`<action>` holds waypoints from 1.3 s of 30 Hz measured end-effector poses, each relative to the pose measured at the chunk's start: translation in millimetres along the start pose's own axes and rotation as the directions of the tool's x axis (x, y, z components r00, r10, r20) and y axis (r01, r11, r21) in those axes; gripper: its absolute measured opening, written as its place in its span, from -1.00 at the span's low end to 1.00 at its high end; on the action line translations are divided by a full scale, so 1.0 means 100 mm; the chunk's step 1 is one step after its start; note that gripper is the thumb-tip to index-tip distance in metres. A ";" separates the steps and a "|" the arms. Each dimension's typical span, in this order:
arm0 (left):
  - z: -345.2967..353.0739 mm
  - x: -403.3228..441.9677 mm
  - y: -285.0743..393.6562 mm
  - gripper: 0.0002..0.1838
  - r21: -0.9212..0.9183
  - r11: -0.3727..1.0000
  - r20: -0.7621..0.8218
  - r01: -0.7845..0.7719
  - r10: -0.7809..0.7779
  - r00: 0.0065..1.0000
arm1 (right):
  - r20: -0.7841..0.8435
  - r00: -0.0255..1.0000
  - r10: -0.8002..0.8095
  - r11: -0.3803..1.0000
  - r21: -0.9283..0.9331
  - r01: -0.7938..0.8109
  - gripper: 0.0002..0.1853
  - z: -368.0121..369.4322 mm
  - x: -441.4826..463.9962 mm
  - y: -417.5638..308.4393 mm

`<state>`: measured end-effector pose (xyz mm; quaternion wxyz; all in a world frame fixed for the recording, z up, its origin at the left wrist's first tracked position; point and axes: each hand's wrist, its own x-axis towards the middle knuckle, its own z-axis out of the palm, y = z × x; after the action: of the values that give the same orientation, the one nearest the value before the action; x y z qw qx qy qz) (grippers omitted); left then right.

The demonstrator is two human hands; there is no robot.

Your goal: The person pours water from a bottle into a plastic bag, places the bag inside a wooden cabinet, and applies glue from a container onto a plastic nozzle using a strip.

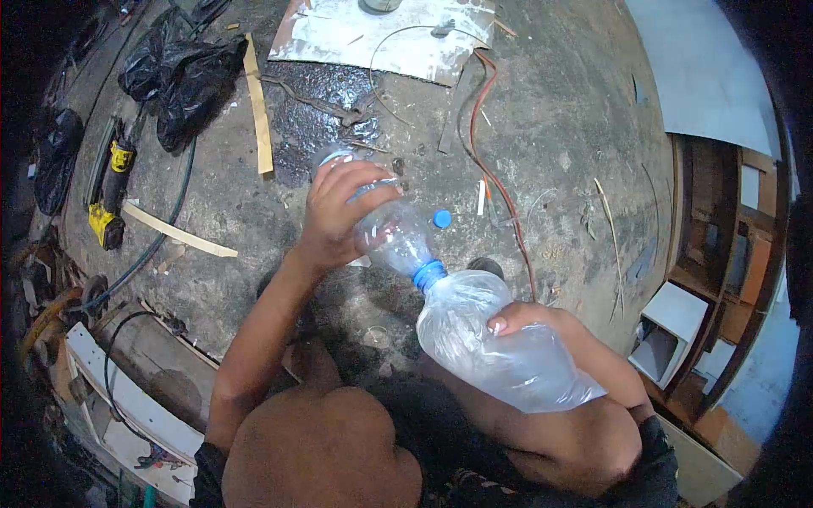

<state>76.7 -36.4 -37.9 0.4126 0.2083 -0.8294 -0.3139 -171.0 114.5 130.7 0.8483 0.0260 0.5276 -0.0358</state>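
My left hand (332, 216) is wrapped round a clear plastic bottle (394, 237), which is tilted with its mouth down toward the right. At the bottle's neck, a blue ring (428, 275) meets the gathered opening of a clear plastic bag (491, 356). The bag looks puffed out and cloudy; I cannot tell what fills it. My right hand (533, 318) grips the bag from the side, thumb on top and the other fingers hidden behind it. A blue bottle cap (441, 218) lies on the concrete floor just beyond the bottle.
A wet dark patch (309, 114) spreads below a white-smeared board (398, 42). Black plastic bags (182, 80) and a yellow-black power tool (110, 186) lie at left. A red hose (487, 152) crosses the floor. Wooden shelving (720, 245) stands at right.
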 end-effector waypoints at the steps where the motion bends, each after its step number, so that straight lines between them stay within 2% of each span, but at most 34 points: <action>1: -0.01 0.00 0.00 -0.48 0.008 1.000 0.002 -0.004 0.004 1.000 | -0.013 1.000 0.004 1.000 0.002 -0.004 -0.35 0.02 -0.01 -0.01; 10: -0.05 0.03 0.05 -0.54 0.109 0.994 -0.017 -0.025 0.027 0.999 | -0.188 0.980 0.064 0.997 0.052 -0.055 -0.30 0.29 -0.18 -0.03; 12: -0.05 0.02 0.05 -0.54 0.138 0.990 0.002 -0.037 0.037 0.999 | -0.153 0.986 0.062 0.987 0.157 -0.037 -0.23 0.26 -0.18 0.09; 15: -0.05 0.02 0.07 -0.55 0.147 0.989 0.006 -0.035 0.034 0.999 | 0.080 0.997 -0.024 0.955 0.298 -0.001 -0.20 -0.06 0.04 0.40; 18: -0.01 0.01 0.07 -0.56 0.134 0.991 -0.011 -0.026 0.027 1.000 | 0.107 0.994 -0.019 0.977 0.215 -0.004 -0.27 -0.11 0.07 0.45; 24: -0.03 0.03 0.04 -0.55 0.173 0.985 -0.030 -0.023 0.028 0.999 | 0.026 0.999 -0.035 0.995 0.095 0.032 -0.30 -0.04 0.02 0.28; 32: -0.03 -0.06 0.03 -0.57 0.195 0.981 -0.005 -0.010 0.011 1.000 | 0.018 0.997 -0.076 0.995 -0.069 0.077 -0.36 -0.35 0.23 0.42; 39: -0.02 -0.07 0.06 -0.56 0.152 0.988 -0.023 0.021 -0.018 1.000 | -0.092 0.995 0.026 0.999 -0.032 -0.029 -0.41 -0.03 0.05 0.13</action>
<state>82.0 -28.5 -37.0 0.4014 0.2508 -0.8443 -0.2512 -170.2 127.5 124.8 0.8241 0.0207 0.5660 -0.0140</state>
